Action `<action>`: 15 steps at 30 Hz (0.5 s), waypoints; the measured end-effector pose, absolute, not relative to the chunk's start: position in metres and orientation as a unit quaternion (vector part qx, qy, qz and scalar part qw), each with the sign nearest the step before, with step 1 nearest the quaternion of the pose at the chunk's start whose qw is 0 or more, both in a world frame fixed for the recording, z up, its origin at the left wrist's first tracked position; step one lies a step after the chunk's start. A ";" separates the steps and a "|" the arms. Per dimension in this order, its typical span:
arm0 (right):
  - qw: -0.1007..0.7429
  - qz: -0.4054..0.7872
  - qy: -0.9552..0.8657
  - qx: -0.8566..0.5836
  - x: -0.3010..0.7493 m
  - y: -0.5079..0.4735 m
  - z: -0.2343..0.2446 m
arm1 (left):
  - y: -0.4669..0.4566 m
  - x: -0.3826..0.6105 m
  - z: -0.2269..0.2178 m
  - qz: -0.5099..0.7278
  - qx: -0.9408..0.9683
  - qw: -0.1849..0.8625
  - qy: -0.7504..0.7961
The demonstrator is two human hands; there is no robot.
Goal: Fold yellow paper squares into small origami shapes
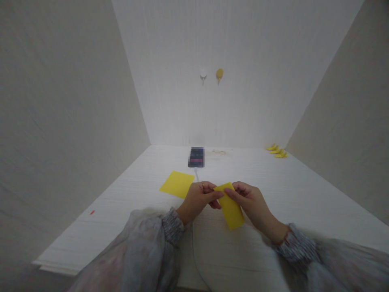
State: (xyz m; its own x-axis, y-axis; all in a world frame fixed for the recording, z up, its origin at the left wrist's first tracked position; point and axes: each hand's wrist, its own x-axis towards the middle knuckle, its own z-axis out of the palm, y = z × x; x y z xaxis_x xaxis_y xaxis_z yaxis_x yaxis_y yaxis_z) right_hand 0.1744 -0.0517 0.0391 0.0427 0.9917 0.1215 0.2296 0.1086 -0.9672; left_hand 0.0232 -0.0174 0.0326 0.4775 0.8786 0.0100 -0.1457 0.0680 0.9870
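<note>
A folded yellow sheet of paper (231, 211) is held up between my two hands, its long end hanging down towards me. My left hand (202, 198) pinches the upper left corner with thumb and fingers; a ring shows on one finger. At the top edge, my right hand (251, 198) grips the same sheet, thumb pressed on its front. Just left of my left hand, a flat yellow square of paper (176, 183) lies on the white table (146, 194), its near right corner partly hidden by that hand.
A phone-like device (196, 157) with a blurred screen lies at the back, its white cable (194, 247) running towards me. Several small folded yellow paper shapes (277, 151) sit at the back right corner. Two hooks (219, 74) are on the back wall. A red scrap (92, 212) lies left.
</note>
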 end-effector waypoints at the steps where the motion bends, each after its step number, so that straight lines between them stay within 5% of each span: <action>1: 0.481 0.396 -0.567 -0.538 0.174 -0.052 0.039 | -0.018 0.023 0.033 0.392 0.559 0.652 0.329; 15: 0.489 0.454 -0.538 -0.516 0.171 -0.051 0.043 | -0.014 0.024 0.032 0.406 0.587 0.611 0.342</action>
State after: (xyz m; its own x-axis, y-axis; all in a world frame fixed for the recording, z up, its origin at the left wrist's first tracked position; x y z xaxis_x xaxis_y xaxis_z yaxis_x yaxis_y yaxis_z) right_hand 0.1706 -0.0513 0.0431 0.0098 0.9983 0.0574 0.1107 0.0560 -0.9923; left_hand 0.0236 -0.0139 0.0315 0.4365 0.8977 0.0591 -0.0956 -0.0191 0.9952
